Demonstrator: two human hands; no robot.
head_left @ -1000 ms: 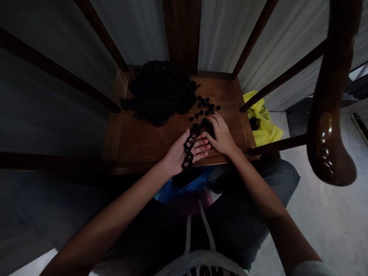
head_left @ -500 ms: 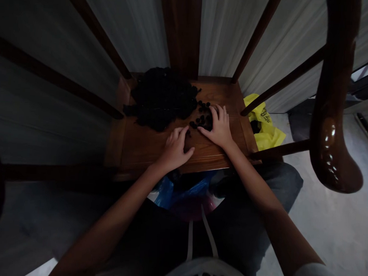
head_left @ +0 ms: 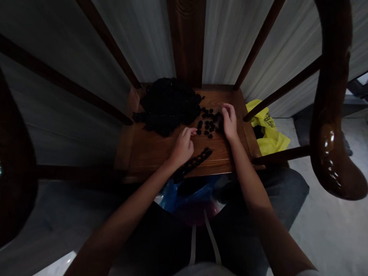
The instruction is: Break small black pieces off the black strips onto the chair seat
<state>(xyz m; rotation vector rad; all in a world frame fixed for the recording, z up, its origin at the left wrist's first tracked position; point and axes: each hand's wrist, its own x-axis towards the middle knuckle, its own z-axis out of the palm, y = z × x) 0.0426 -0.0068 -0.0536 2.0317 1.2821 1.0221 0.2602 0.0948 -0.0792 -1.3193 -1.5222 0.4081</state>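
A wooden chair seat (head_left: 153, 147) carries a big heap of black pieces (head_left: 168, 104) at its back left. Several loose small black pieces (head_left: 208, 120) lie scattered to the right of the heap. My left hand (head_left: 182, 146) rests on the seat with its fingertips bent down at the edge of the scattered pieces. My right hand (head_left: 229, 121) lies on its side, fingers curved, against the right edge of the scatter. A black strip of joined pieces (head_left: 195, 163) lies on the front of the seat, between my wrists, and hangs over the edge.
The chair's back slat (head_left: 188, 36) and side rails rise behind the seat. A glossy wooden armrest end (head_left: 335, 161) juts in at the right, another at the left (head_left: 5, 179). A yellow bag (head_left: 268, 131) lies right of the seat, a blue bag (head_left: 181, 193) below its front edge.
The black strip, held in my left hand a second ago, now lies on the seat's front edge. Both hands have moved back to the loose pieces.
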